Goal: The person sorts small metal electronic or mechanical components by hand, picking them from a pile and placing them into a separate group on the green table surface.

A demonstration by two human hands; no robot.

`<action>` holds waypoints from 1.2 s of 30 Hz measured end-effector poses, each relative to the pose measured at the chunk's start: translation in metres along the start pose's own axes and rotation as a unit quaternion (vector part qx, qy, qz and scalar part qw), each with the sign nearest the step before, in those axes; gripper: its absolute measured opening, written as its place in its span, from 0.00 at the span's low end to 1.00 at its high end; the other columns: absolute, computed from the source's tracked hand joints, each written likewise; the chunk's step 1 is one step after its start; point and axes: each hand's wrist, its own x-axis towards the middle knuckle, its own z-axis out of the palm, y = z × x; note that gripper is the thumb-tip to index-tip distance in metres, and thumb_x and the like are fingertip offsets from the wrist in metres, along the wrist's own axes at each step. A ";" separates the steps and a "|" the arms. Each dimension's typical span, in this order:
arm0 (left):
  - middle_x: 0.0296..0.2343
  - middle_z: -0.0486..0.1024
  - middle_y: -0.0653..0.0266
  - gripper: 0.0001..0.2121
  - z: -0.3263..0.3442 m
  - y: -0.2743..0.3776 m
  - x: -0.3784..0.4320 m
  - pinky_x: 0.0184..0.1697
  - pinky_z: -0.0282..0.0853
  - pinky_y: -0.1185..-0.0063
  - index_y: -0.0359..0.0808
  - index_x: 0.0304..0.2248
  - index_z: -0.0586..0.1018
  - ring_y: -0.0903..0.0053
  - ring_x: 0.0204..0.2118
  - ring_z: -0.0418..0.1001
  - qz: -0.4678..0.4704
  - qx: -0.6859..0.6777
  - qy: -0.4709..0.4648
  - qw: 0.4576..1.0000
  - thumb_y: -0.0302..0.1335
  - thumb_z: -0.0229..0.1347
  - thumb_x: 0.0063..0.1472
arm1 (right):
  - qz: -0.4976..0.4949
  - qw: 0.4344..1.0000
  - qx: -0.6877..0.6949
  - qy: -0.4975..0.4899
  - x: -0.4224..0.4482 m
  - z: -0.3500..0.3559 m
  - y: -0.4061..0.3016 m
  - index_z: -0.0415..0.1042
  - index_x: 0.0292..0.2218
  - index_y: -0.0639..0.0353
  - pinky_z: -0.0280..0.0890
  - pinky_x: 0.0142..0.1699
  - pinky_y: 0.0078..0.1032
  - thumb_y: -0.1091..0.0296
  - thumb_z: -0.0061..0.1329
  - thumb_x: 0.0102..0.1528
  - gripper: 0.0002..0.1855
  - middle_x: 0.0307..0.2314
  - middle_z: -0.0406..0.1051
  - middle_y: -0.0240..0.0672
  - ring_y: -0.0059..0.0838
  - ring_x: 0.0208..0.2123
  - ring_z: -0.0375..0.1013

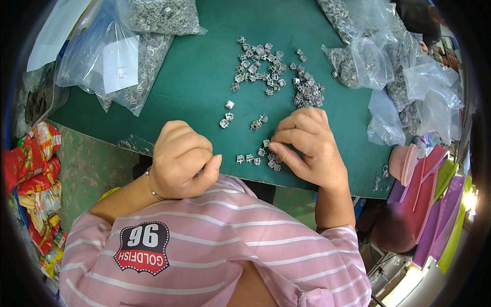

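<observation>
My left hand (184, 161) rests curled at the near edge of the green tabletop (184, 92); its fingers are folded and whatever may be inside them is hidden. My right hand (307, 146) is bent over the table, with thumb and forefinger close to a small square metal part (266, 143); whether they grip it is unclear. Beside and below those fingertips lies a small cluster of similar parts (274, 159). Farther off are a loose spread of metal parts (253, 68) and a denser pile (308, 92). Several others sit singly or in pairs between the hands.
Clear plastic bags of metal parts (147, 73) stand at the far left, one bearing a marked paper. More filled bags (345, 67) lie at the right. Beyond the right edge are coloured plastic bins (425, 184); red and yellow packets (38, 165) are at the left.
</observation>
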 end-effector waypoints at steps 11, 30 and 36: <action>0.20 0.70 0.66 0.09 0.003 -0.001 0.000 0.31 0.61 0.72 0.37 0.18 0.71 0.69 0.19 0.65 0.004 0.000 0.020 1.000 0.19 0.61 0.43 | -0.017 0.999 -0.011 -0.037 0.012 -0.002 0.001 0.76 0.34 0.56 0.58 0.44 0.32 0.74 0.61 0.43 0.13 0.33 0.72 0.29 0.34 0.37 0.69; 0.33 0.77 0.60 0.15 0.025 0.013 0.051 0.38 0.70 0.74 0.34 0.36 0.79 0.67 0.33 0.76 -0.054 -0.039 -0.001 0.998 0.17 0.65 0.47 | 0.035 0.958 0.275 0.075 0.006 0.017 0.022 0.75 0.39 0.63 0.68 0.34 0.19 0.80 0.61 0.47 0.16 0.32 0.73 0.35 0.22 0.29 0.72; 0.32 0.77 0.59 0.10 0.025 0.005 0.059 0.32 0.71 0.81 0.33 0.34 0.80 0.74 0.30 0.77 -0.077 -0.163 -0.043 0.983 0.15 0.62 0.51 | 0.081 0.868 0.479 0.106 0.003 0.019 0.016 0.73 0.37 0.65 0.67 0.36 0.19 0.81 0.59 0.50 0.11 0.33 0.71 0.35 0.20 0.32 0.70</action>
